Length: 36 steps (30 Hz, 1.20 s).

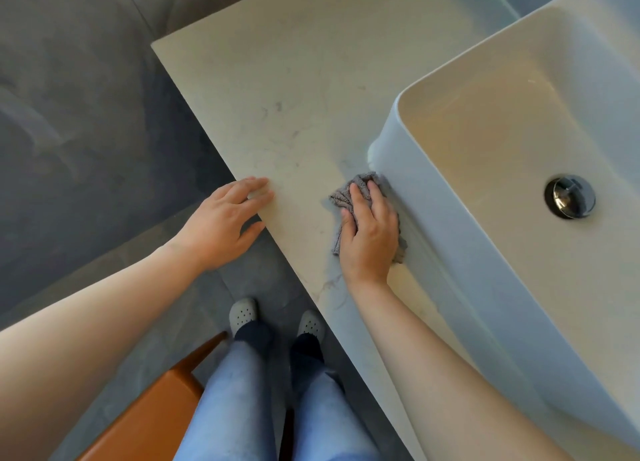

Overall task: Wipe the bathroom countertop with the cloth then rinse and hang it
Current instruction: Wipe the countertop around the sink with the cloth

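Note:
A pale marbled countertop runs from the upper middle down to the lower right. A crumpled grey cloth lies on it, right against the outer wall of the white basin. My right hand presses flat on the cloth, covering most of it. My left hand rests with spread fingers on the countertop's front edge, to the left of the cloth, holding nothing.
The basin has a chrome drain plug at the right. Dark grey floor tiles lie left of the counter. An orange-brown stool or seat stands by my legs at the bottom, next to my grey clogs.

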{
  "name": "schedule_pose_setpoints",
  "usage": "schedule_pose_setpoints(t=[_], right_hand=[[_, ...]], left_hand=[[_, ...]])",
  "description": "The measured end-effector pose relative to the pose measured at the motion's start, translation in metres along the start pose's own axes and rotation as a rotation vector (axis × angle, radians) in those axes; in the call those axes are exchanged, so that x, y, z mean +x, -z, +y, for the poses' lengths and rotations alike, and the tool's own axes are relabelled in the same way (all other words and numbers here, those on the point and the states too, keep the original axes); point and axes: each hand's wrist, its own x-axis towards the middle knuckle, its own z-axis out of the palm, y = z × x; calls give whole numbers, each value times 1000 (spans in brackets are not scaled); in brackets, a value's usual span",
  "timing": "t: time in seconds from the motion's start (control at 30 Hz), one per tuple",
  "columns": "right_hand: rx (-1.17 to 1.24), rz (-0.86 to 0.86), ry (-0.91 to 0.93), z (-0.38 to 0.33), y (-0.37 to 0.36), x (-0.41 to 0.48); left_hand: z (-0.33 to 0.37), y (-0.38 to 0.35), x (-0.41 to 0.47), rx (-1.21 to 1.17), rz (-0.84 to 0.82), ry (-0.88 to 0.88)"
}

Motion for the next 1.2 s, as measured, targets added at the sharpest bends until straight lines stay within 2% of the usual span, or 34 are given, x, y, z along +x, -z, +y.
schedule_pose_setpoints(t=[0.3, 0.53, 0.77, 1.0, 1.2], right_hand=[[24, -45, 79, -30, -15, -17], [62, -67, 50, -72, -25, -55], [136, -71, -61, -89, -22, -76], [311, 12, -261, -118, -12, -79], [322, 203, -369, -88, 16, -18]], left_hand=[[-33, 18, 18, 19, 10, -27], [-70, 25, 32, 79, -2, -106], [-84, 25, 37, 54, -8, -157], [-93, 27, 40, 27, -1, -206], [-100, 30, 43, 16, -11, -246]])
